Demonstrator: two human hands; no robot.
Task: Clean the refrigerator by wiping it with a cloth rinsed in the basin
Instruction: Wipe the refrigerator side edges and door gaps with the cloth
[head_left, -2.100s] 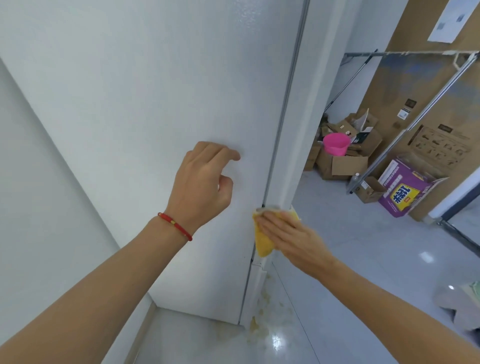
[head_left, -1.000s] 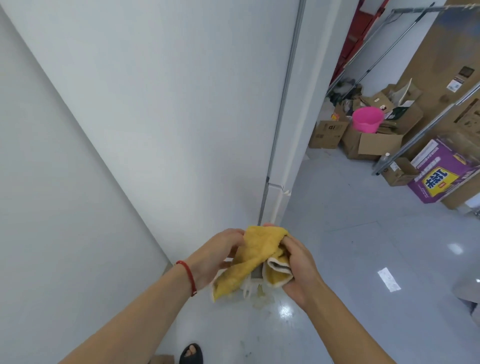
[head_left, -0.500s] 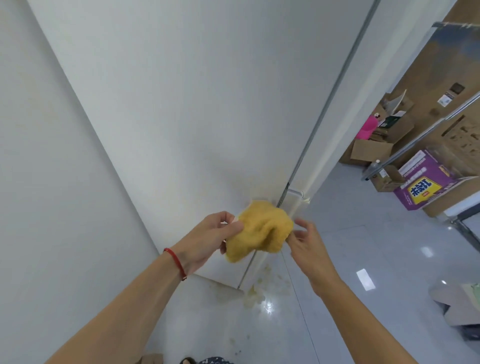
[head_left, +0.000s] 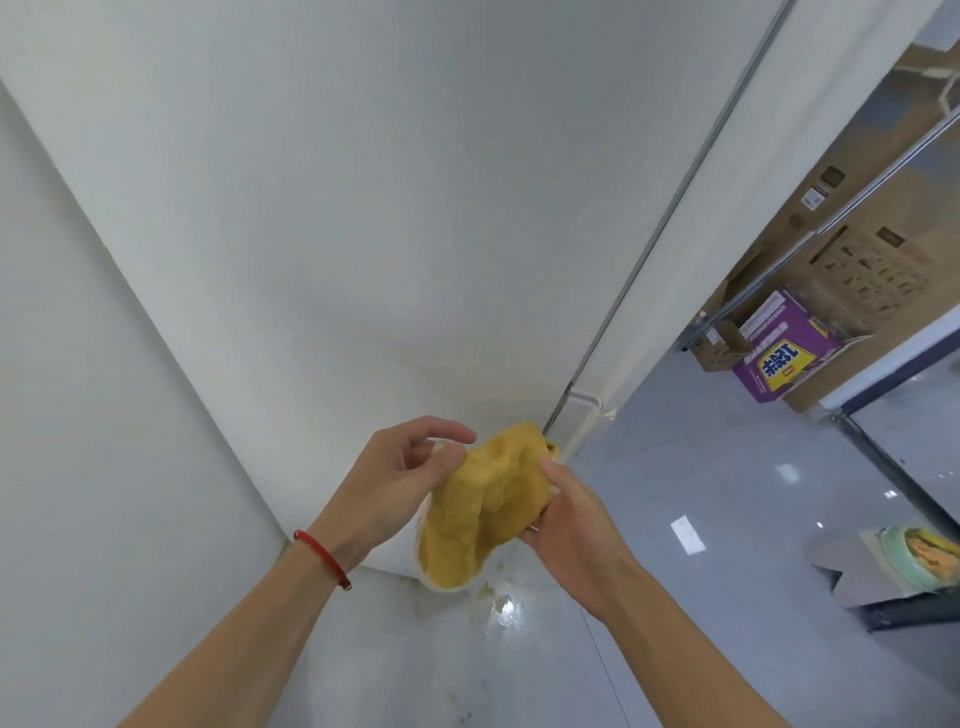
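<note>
The white refrigerator (head_left: 415, 208) fills the upper middle of the head view, its side panel facing me and its front corner with a grey seam running down to the right. In front of its lower corner I hold a yellow cloth (head_left: 488, 504) between both hands. My left hand (head_left: 400, 483) pinches the cloth's upper left edge with thumb and fingers. My right hand (head_left: 566, 519) grips the cloth from the right side, thumb on its front. The cloth hangs loosely downward. No basin is in view.
A white wall (head_left: 78, 415) stands close on the left. The glossy grey floor (head_left: 675, 519) shows yellowish stains (head_left: 493, 592) at the refrigerator's foot. A purple box (head_left: 784, 358), cardboard boxes and metal rails (head_left: 831, 223) stand at the right, with an open carton (head_left: 893, 566) lower right.
Earlier my right hand wiped the refrigerator's corner with the cloth. Both hands then drew it away; since half a second ago my right hand has taken hold and the cloth has opened out.
</note>
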